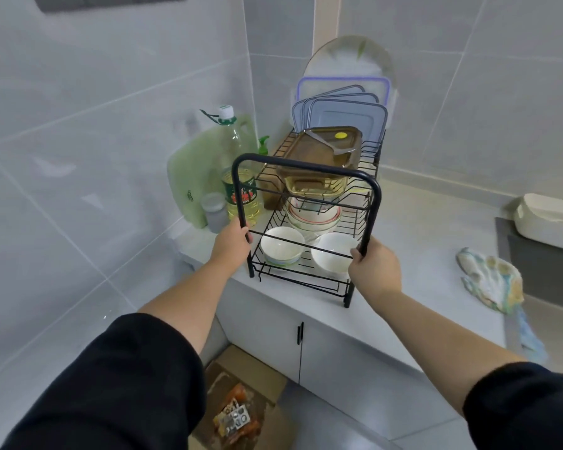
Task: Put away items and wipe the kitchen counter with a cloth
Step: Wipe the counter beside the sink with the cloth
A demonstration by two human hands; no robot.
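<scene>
A black two-tier wire dish rack [306,168] stands at the left end of the grey counter [413,254]. My left hand [233,243] grips the left leg of its front frame, and my right hand [372,266] grips the right leg. White bowls [281,246] sit on the lower shelf. An amber glass container [322,154] with a spoon on its lid rests on the upper shelf, with lids and a plate [351,60] standing behind it. A crumpled patterned cloth [491,284] lies on the counter to the right.
Left of the rack stand an oil bottle [241,177], a green soap dispenser [263,146], a small grey jar [214,211] and a green cutting board [195,177]. A cream container [546,212] sits over the sink at far right. An open cardboard box [241,401] lies on the floor below.
</scene>
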